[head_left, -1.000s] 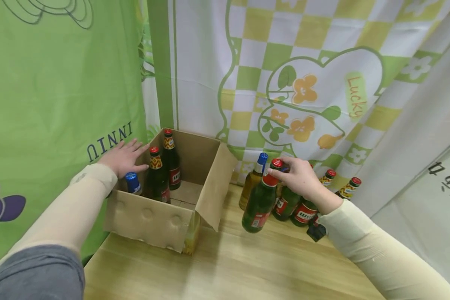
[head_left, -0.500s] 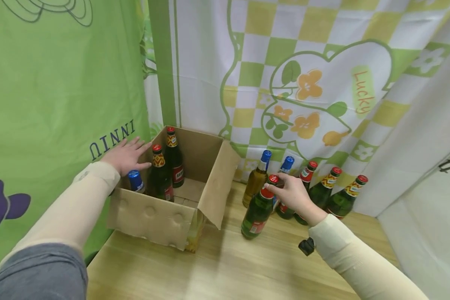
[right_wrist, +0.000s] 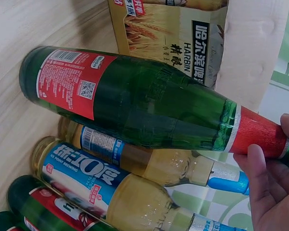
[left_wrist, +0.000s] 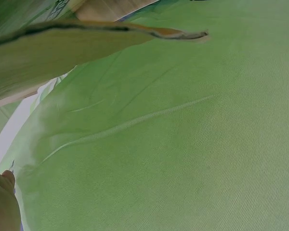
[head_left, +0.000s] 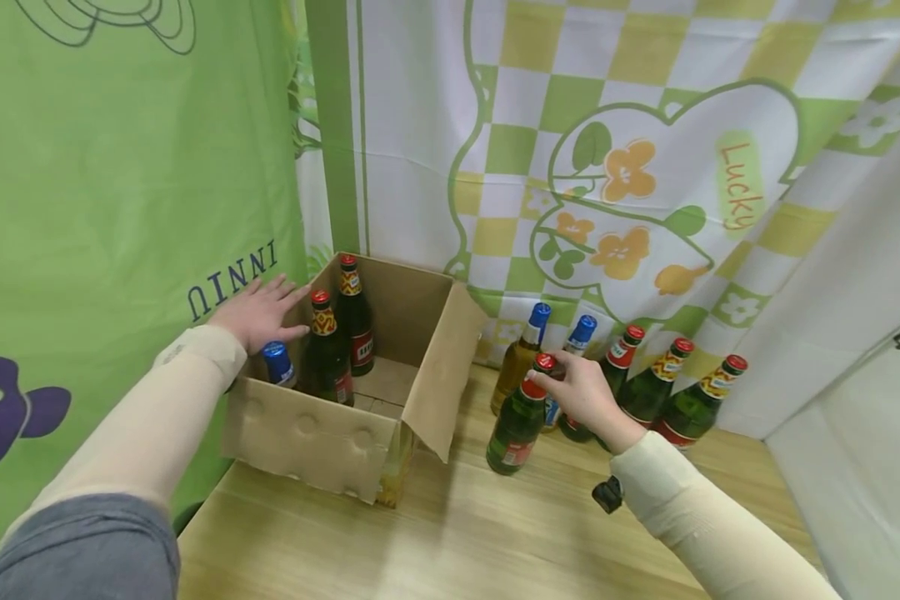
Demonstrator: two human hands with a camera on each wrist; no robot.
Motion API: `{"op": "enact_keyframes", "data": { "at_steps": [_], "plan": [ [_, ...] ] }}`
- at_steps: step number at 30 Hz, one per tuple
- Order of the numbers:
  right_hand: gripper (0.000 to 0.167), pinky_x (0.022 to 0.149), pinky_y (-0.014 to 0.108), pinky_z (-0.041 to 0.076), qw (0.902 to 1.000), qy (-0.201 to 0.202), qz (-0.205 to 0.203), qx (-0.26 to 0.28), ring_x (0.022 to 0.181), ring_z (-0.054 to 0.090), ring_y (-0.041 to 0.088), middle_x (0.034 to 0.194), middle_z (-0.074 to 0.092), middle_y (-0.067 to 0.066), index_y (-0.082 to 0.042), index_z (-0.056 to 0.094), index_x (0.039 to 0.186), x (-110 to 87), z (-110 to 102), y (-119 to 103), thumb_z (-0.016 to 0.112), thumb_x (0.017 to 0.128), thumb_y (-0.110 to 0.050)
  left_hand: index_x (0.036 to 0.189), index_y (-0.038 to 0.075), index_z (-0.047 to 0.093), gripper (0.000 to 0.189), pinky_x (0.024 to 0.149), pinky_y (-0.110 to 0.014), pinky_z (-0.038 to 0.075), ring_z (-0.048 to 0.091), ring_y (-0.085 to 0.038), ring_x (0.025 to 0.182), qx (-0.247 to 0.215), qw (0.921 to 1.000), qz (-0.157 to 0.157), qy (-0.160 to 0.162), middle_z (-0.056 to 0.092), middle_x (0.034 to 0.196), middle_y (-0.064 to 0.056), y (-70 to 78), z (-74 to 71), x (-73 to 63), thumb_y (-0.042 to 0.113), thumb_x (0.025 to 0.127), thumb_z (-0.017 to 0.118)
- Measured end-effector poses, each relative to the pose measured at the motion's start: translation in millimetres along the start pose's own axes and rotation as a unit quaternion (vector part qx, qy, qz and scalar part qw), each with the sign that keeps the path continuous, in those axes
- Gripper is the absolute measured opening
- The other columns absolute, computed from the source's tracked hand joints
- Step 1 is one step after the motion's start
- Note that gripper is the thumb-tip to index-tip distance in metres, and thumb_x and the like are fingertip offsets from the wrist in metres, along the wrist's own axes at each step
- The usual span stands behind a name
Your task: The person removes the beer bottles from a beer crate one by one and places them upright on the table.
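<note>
My right hand pinches a green beer bottle by its red-foiled neck, just under the red cap. That bottle leans slightly, its base close over or at the tabletop, in front of the other bottles. In the right wrist view, thumb and fingers close round the red neck foil of the bottle. My left hand lies with spread fingers over the left edge of the cardboard box. Inside the box stand a blue-capped bottle and two green beer bottles with red caps.
Behind the held bottle stand two pale, blue-topped bottles and three green beer bottles in a row along the curtain. The box's right flap juts outward toward them. Wooden tabletop stretches in front.
My right hand has brought the green bottle down and a little left, away from the row, exposing the bottles behind. My left hand has stayed at the box edge.
</note>
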State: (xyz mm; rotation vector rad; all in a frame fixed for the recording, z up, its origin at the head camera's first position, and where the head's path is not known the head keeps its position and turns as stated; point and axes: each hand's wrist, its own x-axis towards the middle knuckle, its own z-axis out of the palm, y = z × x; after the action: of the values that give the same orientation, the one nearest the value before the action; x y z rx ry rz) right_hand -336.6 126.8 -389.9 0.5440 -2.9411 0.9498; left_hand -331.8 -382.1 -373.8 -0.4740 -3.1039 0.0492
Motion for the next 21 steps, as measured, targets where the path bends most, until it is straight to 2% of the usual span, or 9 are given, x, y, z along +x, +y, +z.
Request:
{"op": "enact_keyframes", "data": {
  "at_steps": [7,15,21],
  "plan": [
    [0.057,0.083,0.052,0.060,1.0000,0.003,-0.003,-0.007,0.100,0.072,0.035,0.121,0.070,0.025,0.005,0.055,0.144,8.2,3,2,0.066,0.103,-0.032,0.161,-0.002,0.025,0.081,0.122,-0.065,0.008,0.016,-0.051,0.151,-0.004,1.0000,-0.005,-0.001,0.030,0.160,-0.033,0.0,0.4,-2.3,0.052,0.106,0.048],
    [0.052,0.073,0.047,0.059,0.9999,0.013,0.005,-0.011,0.087,0.072,0.030,0.112,0.073,0.022,0.004,0.057,0.141,19.3,5,6,0.064,0.104,-0.033,0.161,-0.002,0.025,0.082,0.122,-0.065,0.009,0.017,-0.051,0.151,-0.002,1.0000,-0.006,0.001,0.031,0.160,-0.032,-1.4,1.5,-3.6,0.054,0.105,0.047],
    [0.057,0.069,0.045,0.059,0.9998,0.019,0.009,-0.002,0.075,0.071,0.025,0.105,0.074,0.021,0.005,0.052,0.145,24.1,6,8,0.064,0.104,-0.032,0.161,-0.002,0.026,0.082,0.122,-0.065,0.008,0.017,-0.051,0.151,-0.007,1.0000,-0.007,0.002,0.032,0.159,-0.032,0.9,1.1,-1.6,0.053,0.105,0.048]
  ]
}}
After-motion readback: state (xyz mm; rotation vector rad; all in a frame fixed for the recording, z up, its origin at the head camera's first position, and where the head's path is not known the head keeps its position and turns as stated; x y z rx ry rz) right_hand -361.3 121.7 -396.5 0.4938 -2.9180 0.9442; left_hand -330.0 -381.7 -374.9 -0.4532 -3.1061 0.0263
